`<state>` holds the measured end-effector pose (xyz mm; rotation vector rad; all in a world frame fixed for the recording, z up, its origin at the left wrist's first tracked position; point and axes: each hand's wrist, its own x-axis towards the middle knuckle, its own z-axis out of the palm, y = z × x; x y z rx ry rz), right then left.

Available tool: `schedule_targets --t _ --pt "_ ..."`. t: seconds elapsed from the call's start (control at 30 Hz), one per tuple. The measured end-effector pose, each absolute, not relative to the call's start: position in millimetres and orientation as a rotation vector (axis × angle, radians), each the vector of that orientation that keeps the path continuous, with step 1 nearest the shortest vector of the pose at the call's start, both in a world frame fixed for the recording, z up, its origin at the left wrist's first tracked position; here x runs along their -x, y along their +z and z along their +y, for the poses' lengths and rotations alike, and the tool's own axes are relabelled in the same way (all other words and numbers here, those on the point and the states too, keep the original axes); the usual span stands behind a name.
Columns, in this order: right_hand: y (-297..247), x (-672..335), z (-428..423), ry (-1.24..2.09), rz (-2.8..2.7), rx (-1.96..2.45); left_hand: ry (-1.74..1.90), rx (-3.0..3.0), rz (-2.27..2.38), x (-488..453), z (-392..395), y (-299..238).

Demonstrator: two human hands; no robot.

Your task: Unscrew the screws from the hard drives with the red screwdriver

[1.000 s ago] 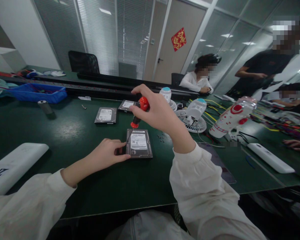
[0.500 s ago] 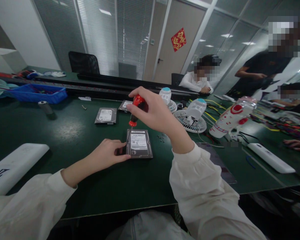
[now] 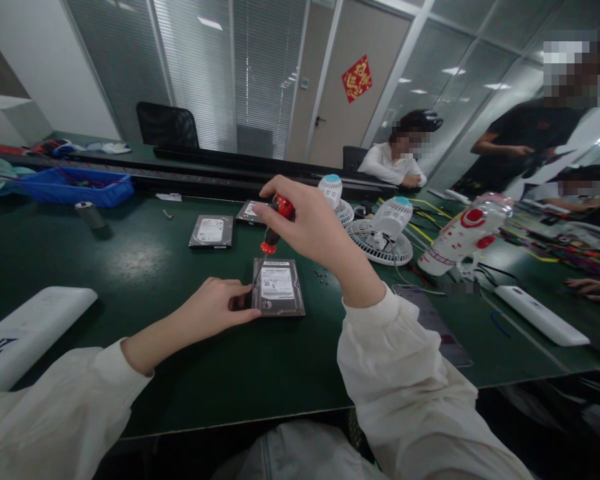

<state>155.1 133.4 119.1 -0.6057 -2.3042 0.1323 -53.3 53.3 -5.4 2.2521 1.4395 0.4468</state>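
A hard drive (image 3: 285, 293) with a white label lies flat on the green table in front of me. My left hand (image 3: 225, 303) grips its left edge, thumb at the near corner and index finger further up the side. My right hand (image 3: 305, 217), above the drive, is closed round the handle of a red and black screwdriver (image 3: 268, 247). The screwdriver leans, its shaft running down to the drive's left side; whether the tip sits in a screw is too small to tell. Several small screws (image 3: 322, 275) lie to the right of the drive.
Two more hard drives, one nearer (image 3: 211, 231) and one partly hidden (image 3: 249, 211), lie behind. Small white fans (image 3: 389, 230) and a white-red toy-like device (image 3: 465, 233) stand right. A blue bin (image 3: 77, 188), a metal cylinder (image 3: 90, 215) and a white case (image 3: 40, 327) are left. Other people sit and stand beyond.
The screwdriver's handle has tipped slightly to the right, and my right hand's fingers have shifted a little round it. My left hand and the hard drive stay in place.
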Motion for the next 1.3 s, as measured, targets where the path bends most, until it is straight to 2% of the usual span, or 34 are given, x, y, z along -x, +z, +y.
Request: schedule_targets --t 0.67,0.9,1.3 --pt "117.5 -156.7 136.7 0.197 -2.302 0.405 0.443 -2.261 1.457 52.5 51.9 -3.4" --pt "118.9 -159.1 131.8 0.170 -2.348 0.546 0.458 -2.265 1.451 51.8 53.5 -5.0" --pt "117.3 -157.1 134.4 0.149 -2.323 0.463 0.445 -2.259 1.460 53.9 53.1 -6.5"
